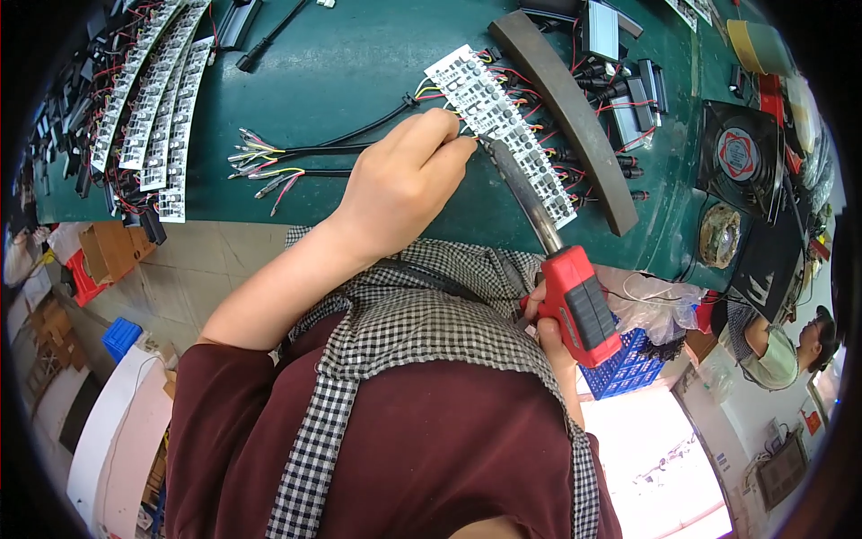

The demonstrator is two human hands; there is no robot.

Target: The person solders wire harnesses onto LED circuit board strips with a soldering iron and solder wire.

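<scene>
A white strip of circuit boards (pixel 462 81) lies slantwise on the green bench, with thin coloured wires along its edges. My left hand (pixel 400 184) is closed in a pinch at the strip's near left edge, on a thin wire mostly hidden by the fingers. Black cables (pixel 328 173) with bare coloured ends run out to the left from beneath this hand. My right hand (pixel 546 328) is wrapped round the handle of a red and black soldering gun (pixel 575 301). Its tip touches or nearly touches the board beside my left fingertips.
A dark curved bar (pixel 566 121) lies along the strip's right side, over more wires. Grey metal housings (pixel 602 36) sit beyond it. Several finished-looking board strips (pixel 175 135) are at the left. A black fan (pixel 736 153) stands at right; a person (pixel 777 350) sits farther off.
</scene>
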